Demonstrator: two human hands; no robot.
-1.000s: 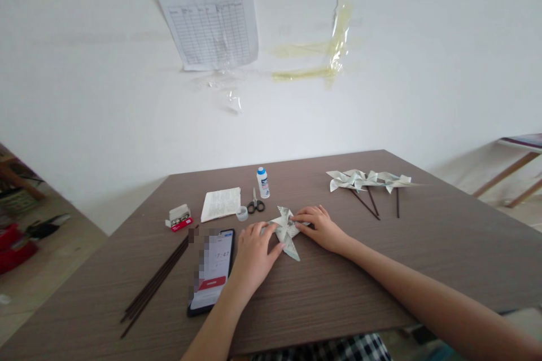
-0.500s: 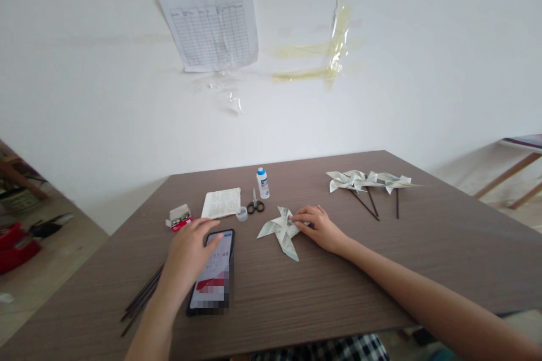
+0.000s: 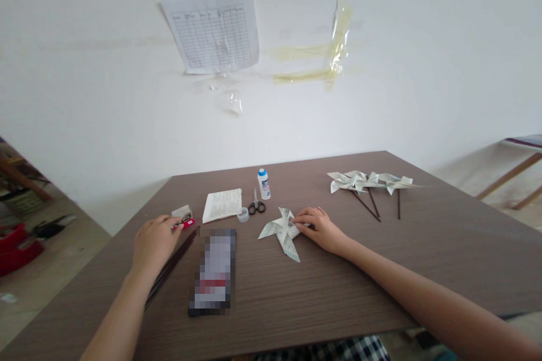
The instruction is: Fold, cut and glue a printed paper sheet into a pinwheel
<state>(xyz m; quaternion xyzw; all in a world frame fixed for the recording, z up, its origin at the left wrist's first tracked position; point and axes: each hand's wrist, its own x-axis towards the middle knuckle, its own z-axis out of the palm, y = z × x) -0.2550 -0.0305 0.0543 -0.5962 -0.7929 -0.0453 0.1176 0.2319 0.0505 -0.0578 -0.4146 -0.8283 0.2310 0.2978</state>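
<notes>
My left hand (image 3: 156,242) reaches to a small red-and-white box (image 3: 187,222) with its lid up. Small metallic pieces show inside, and my curled fingertips are at them; what they pinch is hidden. My right hand (image 3: 320,228) rests at the right side of a four-bladed pinwheel (image 3: 283,231) folded from printed paper, fingers pressed together on its right blade and near its centre. The pinwheel lies flat on the brown table (image 3: 330,299). Under my left forearm lie several thin dark sticks (image 3: 175,256).
A phone (image 3: 214,271) with a blurred screen lies between my arms. Beyond it are folded printed paper (image 3: 222,205), a tape roll (image 3: 243,215), scissors (image 3: 256,207) and a white bottle with blue cap (image 3: 263,185). Several pinwheels on sticks (image 3: 368,181) lie far right, near the wall (image 3: 296,130).
My left hand has moved left from over the phone to the small red box, uncovering the phone's top. My right hand and the pinwheel have stayed in place.
</notes>
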